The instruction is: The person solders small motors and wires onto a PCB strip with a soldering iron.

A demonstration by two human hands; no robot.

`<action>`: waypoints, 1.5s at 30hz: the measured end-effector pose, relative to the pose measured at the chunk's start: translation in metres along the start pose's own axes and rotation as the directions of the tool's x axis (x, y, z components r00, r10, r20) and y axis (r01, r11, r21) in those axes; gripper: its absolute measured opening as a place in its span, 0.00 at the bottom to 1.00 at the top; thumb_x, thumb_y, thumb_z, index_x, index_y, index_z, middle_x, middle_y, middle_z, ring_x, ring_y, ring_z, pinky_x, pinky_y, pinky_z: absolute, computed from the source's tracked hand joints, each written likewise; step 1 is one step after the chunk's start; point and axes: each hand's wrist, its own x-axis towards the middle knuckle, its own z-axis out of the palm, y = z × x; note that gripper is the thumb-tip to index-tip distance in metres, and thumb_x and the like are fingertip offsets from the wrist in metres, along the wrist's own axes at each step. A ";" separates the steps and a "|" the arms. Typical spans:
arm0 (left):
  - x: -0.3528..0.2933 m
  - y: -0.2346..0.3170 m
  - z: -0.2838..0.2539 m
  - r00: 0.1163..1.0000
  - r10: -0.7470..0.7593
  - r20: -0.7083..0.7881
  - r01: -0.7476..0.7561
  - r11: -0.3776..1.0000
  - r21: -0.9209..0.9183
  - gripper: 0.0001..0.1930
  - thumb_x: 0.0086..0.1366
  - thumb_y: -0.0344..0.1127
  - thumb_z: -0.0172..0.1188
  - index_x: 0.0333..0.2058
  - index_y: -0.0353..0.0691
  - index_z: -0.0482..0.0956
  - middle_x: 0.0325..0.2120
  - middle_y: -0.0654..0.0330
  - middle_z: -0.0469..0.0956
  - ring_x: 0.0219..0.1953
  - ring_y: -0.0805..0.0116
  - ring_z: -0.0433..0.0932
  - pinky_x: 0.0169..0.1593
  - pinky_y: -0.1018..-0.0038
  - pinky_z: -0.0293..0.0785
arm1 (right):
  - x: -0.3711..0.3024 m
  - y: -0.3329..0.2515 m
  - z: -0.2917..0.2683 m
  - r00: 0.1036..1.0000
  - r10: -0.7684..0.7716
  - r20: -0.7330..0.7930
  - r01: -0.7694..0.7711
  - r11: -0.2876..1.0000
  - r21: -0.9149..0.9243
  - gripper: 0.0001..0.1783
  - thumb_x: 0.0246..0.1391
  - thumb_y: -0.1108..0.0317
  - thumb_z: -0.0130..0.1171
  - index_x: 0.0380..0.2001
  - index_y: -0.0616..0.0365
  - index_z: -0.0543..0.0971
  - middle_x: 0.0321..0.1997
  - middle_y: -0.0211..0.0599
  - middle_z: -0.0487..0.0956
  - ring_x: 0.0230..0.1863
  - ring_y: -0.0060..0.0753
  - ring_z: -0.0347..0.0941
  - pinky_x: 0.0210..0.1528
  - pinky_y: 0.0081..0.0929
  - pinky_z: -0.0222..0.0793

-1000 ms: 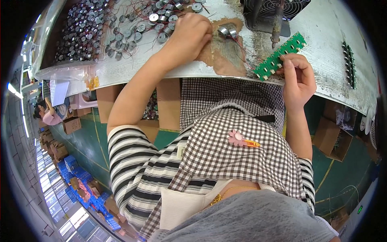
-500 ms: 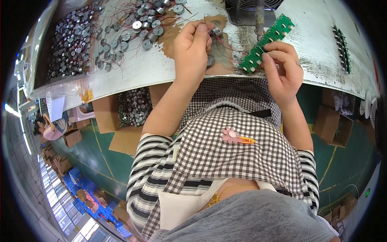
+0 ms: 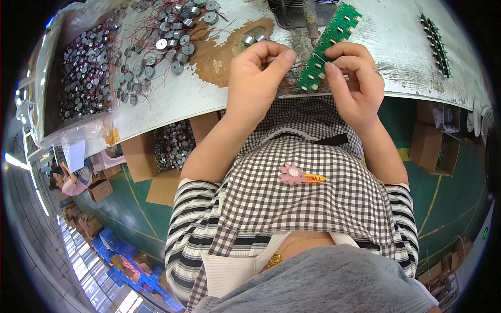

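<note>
A long green circuit board [image 3: 334, 32] with small pale connectors along it leans up at a slant over the table's front edge. My right hand [image 3: 357, 78] is closed on its right side, thumb and fingers pinching near the lower half. Left of the board, my left hand [image 3: 255, 78] has thumb and forefinger pressed together close to the board's lower edge. What sits in that pinch is too small to make out. Just beyond the left knuckles lie silver, round motor-like parts [image 3: 253, 39], partly hidden by the hand.
Loose round metal parts with red wires [image 3: 177, 47] spread over the worn white table [image 3: 172, 96]. A plastic-lined box [image 3: 86, 73] at left holds many more. Another dark green board strip [image 3: 436, 46] lies far right. Cardboard boxes [image 3: 143, 159] stand below. A person [image 3: 73, 180] sits at far left.
My left hand has moved in toward the board, and the silver round parts now show behind its knuckles. The board and my right hand have shifted slightly up and left in view.
</note>
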 end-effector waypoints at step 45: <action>0.006 -0.002 0.016 0.978 0.209 0.002 -0.207 0.965 0.161 0.04 0.55 0.27 0.61 0.27 0.33 0.78 0.22 0.69 0.76 0.22 0.86 0.65 0.26 0.86 0.63 | 0.001 0.000 -0.002 0.997 -0.079 -0.008 0.078 0.995 -0.068 0.05 0.46 0.82 0.60 0.26 0.66 0.73 0.38 0.45 0.78 0.26 0.22 0.74 0.26 0.15 0.72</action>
